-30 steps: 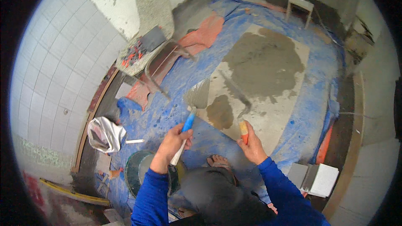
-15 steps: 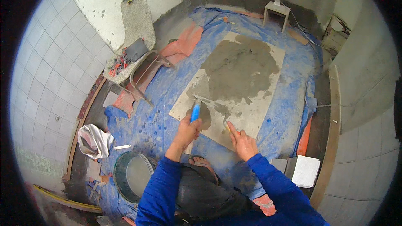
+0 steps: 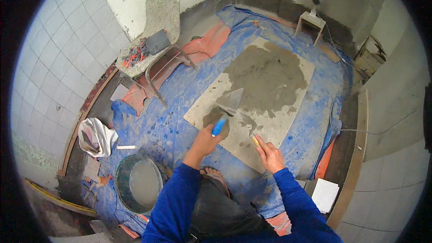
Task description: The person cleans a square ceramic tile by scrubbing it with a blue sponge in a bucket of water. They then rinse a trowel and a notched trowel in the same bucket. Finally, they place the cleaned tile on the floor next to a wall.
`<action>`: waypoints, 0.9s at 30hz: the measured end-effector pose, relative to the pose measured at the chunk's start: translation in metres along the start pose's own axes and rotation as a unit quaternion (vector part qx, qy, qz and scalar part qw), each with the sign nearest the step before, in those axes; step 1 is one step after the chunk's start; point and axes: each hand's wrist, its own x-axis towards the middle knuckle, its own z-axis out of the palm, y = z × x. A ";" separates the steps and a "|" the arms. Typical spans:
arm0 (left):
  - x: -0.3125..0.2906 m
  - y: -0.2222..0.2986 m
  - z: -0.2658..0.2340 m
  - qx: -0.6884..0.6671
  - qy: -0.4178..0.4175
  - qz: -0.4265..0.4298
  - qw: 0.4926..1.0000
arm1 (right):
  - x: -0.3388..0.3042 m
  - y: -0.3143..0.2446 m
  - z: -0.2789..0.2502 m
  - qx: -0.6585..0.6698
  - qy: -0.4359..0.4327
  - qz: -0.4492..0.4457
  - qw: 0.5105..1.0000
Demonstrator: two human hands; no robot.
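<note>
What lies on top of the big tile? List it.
A wide patch of grey mortar covers the tile; the left hand presses a blue-handled trowel into it. The tile face beneath the mortar is hidden.

Even, soft daylight without hard shadows; sharp centre, strong fisheye bending and black vignette at the rim.

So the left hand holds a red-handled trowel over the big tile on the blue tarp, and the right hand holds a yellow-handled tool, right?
Not quite: the head view shows the trowel in the left hand has a blue handle, not red. The rest stands: it is over the big tile on the blue tarp, and the right hand holds a yellow-handled tool.
</note>
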 end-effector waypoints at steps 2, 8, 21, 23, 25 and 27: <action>0.000 0.001 -0.001 -0.007 -0.026 -0.019 0.999 | -0.004 0.008 -0.005 -0.011 0.000 -0.044 0.999; 0.005 0.006 0.000 -0.055 -0.044 -0.036 0.997 | 0.038 0.026 0.023 -0.101 -0.002 0.012 0.995; -0.016 0.011 -0.015 0.325 0.113 -0.088 0.935 | 0.013 -0.005 -0.016 0.107 0.083 0.050 0.989; -0.017 0.011 -0.017 0.336 0.111 -0.090 0.931 | -0.002 -0.017 -0.032 0.043 0.057 0.021 0.997; -0.017 0.012 -0.020 0.363 0.105 -0.085 0.922 | -0.009 -0.028 -0.043 -0.012 0.029 0.007 0.999; -0.018 0.013 -0.021 0.367 0.104 -0.070 0.922 | -0.008 -0.037 -0.049 -0.057 0.008 -0.008 0.998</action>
